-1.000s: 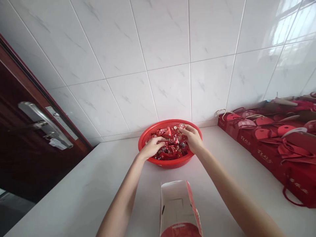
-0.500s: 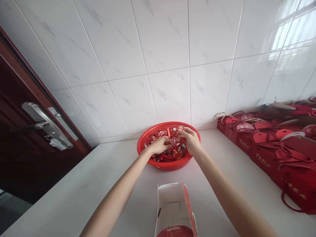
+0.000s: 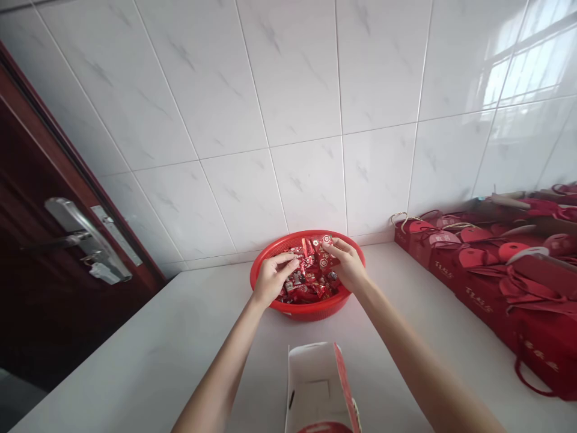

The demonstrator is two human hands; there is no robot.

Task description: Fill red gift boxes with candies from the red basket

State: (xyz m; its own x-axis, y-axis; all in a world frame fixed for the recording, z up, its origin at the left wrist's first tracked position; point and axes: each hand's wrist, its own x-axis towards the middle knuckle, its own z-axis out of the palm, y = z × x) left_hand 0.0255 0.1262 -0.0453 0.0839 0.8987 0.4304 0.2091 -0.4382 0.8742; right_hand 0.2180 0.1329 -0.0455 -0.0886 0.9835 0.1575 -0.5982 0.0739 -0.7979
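Observation:
A red plastic basket point(image 3: 311, 313) stands against the wall, holding a heap of wrapped candies point(image 3: 306, 291), mostly red with white and gold print. Over its left side, my left hand point(image 3: 271, 278) has thumb and fingers pinched together; what lies between them, if anything, is hard to make out among the wrappers. My right hand point(image 3: 349, 264) is at the basket's right side and grips a red packet point(image 3: 325, 255) with a white flower-like pattern. Nearer to me an open box point(image 3: 311, 367), white inside with a red side, stands on the white counter point(image 3: 207, 343).
Along the right stand several red gift boxes point(image 3: 487, 300) with gold lettering, ribbons and cord handles. White marbled tiles point(image 3: 306, 180) form the wall behind. On the left is a dark red door point(image 3: 27, 288) with a metal handle point(image 3: 90, 240) and keys.
My left hand has drawn back to the left from the middle of the candies, its fingers coming up out of the heap. My right hand still holds the packet. The view has tilted slightly.

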